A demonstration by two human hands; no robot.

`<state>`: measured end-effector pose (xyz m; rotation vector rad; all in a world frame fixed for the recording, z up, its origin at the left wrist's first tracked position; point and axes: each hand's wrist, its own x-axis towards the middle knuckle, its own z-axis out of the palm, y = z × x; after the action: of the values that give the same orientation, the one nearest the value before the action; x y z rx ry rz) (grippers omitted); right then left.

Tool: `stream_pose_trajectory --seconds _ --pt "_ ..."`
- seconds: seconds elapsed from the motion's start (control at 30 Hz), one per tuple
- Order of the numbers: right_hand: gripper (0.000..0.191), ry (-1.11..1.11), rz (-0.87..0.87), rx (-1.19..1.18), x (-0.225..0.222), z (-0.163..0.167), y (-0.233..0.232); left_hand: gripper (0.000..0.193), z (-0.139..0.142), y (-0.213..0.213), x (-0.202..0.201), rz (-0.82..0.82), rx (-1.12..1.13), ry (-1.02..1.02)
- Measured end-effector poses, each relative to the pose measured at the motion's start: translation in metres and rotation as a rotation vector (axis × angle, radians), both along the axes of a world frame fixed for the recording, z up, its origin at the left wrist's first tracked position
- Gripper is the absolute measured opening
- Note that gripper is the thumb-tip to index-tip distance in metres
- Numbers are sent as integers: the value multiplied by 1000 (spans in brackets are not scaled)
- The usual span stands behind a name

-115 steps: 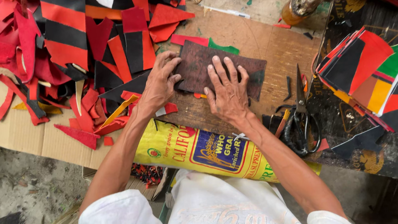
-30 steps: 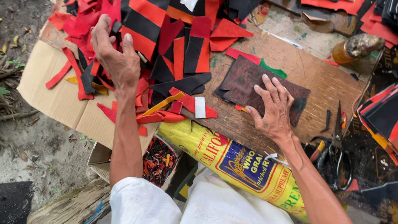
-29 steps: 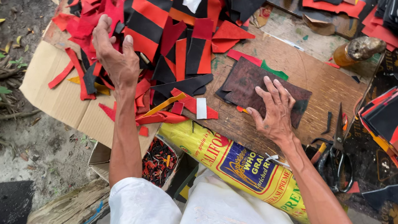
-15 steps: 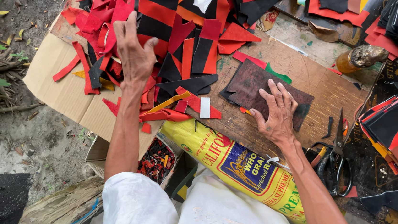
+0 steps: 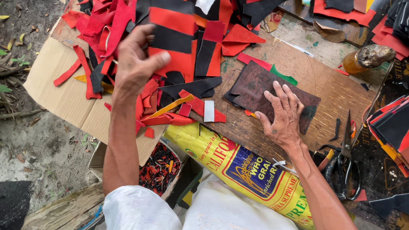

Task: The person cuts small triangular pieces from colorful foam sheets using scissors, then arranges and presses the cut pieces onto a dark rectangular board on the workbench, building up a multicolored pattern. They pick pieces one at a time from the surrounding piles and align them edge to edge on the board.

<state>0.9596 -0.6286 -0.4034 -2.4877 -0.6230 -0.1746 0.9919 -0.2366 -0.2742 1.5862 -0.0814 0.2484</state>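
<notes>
My right hand (image 5: 280, 118) lies flat, fingers spread and gripping nothing, pressing the dark brown sheet (image 5: 268, 94) onto the wooden board (image 5: 326, 94); a green piece (image 5: 284, 75) peeks from under its far edge. Scissors (image 5: 343, 164) rest untouched to the right, so I judge this sheet still uncut. Farther off, my left hand (image 5: 133, 62) hovers over the red-and-black offcut pile (image 5: 178, 38), fingers curled (whether they pinch a scrap, I cannot tell). The scraps look thin, matte, straight-edged; the brown sheet looks mottled.
</notes>
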Motion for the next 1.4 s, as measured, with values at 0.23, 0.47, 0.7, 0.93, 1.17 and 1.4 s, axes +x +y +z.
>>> stream_pose_trajectory --seconds 0.23,0.47,0.7,0.93,1.17,1.4 --pt "62 -5 -6 -21 4 -1 3 43 -6 -45 30 -214 60 98" --pt "62 16 -8 -13 -1 4 6 19 -21 -49 44 -349 155 225" --pt "62 10 -7 -4 4 2 5 24 12 66 32 -115 430 221" --pt "61 -14 -2 -5 10 1 4 28 17 97 82 92 706 17" --pt "62 -21 -5 -17 8 5 12 34 -11 -7 128 -112 624 84" --pt "61 -17 -14 -17 8 10 21 45 -14 -110 226 116 1259 -732"
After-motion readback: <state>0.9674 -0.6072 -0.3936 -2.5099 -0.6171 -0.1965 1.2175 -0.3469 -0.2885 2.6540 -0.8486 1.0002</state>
